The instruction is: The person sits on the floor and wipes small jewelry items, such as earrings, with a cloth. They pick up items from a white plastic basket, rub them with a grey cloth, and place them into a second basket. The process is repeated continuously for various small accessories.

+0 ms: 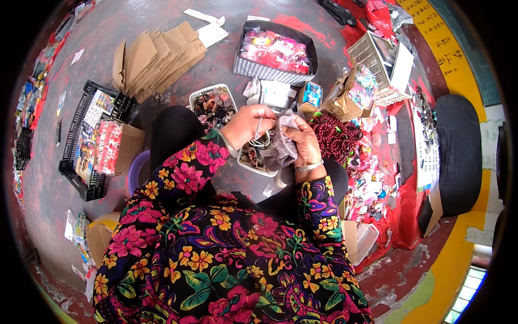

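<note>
In front of my knees, my right hand (303, 143) is closed around a small greyish-mauve piece of textured cloth (283, 141), gathered at its top. My left hand (247, 127), beside it, pinches a loop of thin white cord (261, 141) that dangles by the cloth. Whether the cord is fastened to the cloth cannot be made out. Under both hands stands a white basket (259, 170) with dark small pieces inside, partly hidden by the hands. Just beyond my left hand, another white tub (218, 87) holds a mix of brown, dark and pinkish bits.
Flattened cardboard (162, 56) lies far left, above a black crate (75, 140) of packets. A grey patterned bin (259, 71) with pink packets stands ahead. Rightward are dark red beads (337, 137), an open carton (341, 100), a cream crate (386, 97) and scattered scraps.
</note>
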The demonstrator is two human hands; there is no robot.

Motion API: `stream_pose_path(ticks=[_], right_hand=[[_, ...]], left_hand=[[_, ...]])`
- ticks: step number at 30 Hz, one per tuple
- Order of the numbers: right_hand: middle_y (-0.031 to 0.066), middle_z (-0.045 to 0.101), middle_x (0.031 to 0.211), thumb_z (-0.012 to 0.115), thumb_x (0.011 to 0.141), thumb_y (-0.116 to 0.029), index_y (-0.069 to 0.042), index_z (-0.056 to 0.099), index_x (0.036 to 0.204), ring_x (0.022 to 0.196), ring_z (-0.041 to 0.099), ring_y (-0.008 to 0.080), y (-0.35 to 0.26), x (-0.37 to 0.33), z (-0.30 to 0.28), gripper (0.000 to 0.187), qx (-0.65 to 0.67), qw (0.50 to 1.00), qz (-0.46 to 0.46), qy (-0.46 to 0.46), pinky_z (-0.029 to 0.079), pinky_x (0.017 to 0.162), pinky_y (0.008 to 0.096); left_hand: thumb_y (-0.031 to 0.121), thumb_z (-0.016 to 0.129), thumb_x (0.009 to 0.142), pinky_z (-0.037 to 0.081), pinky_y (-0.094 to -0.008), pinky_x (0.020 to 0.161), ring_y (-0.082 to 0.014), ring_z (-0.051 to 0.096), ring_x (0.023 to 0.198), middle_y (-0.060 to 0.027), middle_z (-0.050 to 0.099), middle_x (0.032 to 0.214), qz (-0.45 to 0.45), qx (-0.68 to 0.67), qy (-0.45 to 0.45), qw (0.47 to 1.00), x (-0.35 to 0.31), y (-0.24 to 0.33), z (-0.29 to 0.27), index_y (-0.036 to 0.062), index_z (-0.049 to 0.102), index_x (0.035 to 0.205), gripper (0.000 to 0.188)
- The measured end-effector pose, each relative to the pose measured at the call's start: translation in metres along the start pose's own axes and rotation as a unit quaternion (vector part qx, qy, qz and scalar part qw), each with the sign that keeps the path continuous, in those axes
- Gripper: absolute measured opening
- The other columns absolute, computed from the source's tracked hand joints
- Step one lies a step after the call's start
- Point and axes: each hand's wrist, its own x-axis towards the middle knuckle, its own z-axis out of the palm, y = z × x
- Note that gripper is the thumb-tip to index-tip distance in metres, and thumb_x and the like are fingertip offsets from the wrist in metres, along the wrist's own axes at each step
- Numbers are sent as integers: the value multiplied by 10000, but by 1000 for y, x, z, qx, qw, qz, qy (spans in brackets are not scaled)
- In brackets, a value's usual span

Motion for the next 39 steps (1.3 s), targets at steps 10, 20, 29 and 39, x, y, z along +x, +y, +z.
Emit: stream_pose_path(ticks=[10,20,29,39], right_hand=[[33,610,778,589,761,-3,-19,593,876,655,575,112,7,2,-5,117,13,999,-47,20,476,605,233],[45,607,748,511,843,-104,3,581,853,621,575,123,11,5,-5,128,-10,994,-71,77,477,566,227],[76,566,726,450,877,-218,-29,538,880,610,546,181,-7,11,-13,208,72,978,-116,155,457,542,280],[43,597,869,593,808,-255,-4,549,1006,713,581,122,-3,-5,-9,322,-4,986,-123,-112,490,615,244]], left_hand=[[61,538,796,297,-151,441,2,406,509,68,492,638,-8,-6,-18,1000,-3,-1,10,27,572,889,105],[121,561,812,280,-167,406,-11,387,463,27,478,646,-75,-57,-99,991,0,-17,-3,18,552,919,149],[111,491,850,450,-292,718,-199,556,865,-140,563,909,-57,-417,-58,905,1,-10,-10,21,546,906,120],[217,394,887,385,-372,903,-271,502,1014,-181,527,1059,26,-478,-49,877,8,1,-10,-45,469,1087,338]])
